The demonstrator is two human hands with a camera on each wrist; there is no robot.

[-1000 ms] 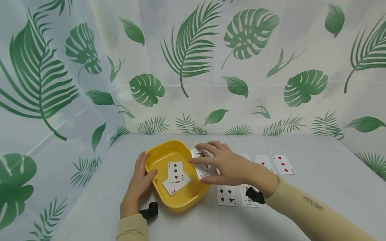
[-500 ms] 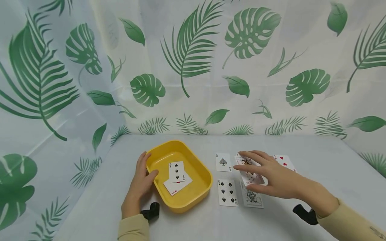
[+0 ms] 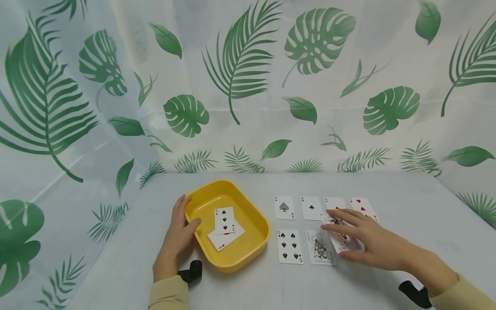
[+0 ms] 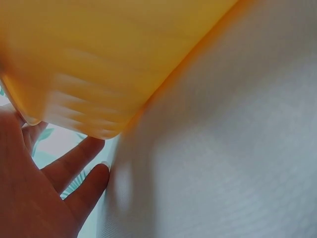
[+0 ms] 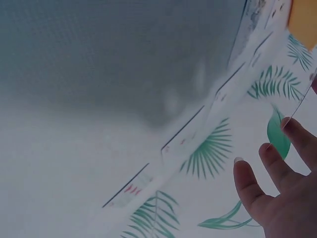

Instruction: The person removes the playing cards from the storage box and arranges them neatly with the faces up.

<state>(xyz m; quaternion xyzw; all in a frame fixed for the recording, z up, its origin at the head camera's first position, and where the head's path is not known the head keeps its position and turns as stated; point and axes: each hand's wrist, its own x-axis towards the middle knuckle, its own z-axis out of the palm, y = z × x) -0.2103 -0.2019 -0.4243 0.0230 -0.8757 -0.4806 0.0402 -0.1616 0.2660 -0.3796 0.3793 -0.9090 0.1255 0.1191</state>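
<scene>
My right hand [image 3: 372, 237] pinches a joker card [image 3: 341, 237] between thumb and fingers. It holds the card tilted over the table, overlapping the right edge of a black-and-white joker [image 3: 319, 249] in the head view. At the left, my left hand [image 3: 177, 232] holds the near-left side of a yellow tray [image 3: 248, 256], its thumb at the rim. Fingers [image 4: 81, 158] of that hand reach along the tray's outside in the left wrist view. Inside the tray, a three of spades [image 3: 224, 215] partly covers a red ace [image 3: 222, 244].
An ace of spades [image 3: 284, 208], an ace of clubs [image 3: 311, 208], a red ace [image 3: 334, 203] and a three of hearts [image 3: 362, 206] form the back row. A six of spades [image 3: 289, 246] lies in front, left of the black-and-white joker. A leaf-patterned curtain [image 3: 248, 142] hangs behind.
My right hand has carried the joker card from over the tray's right edge rightward, now beside the black-and-white joker. My left hand and the tray have stayed in place.
</scene>
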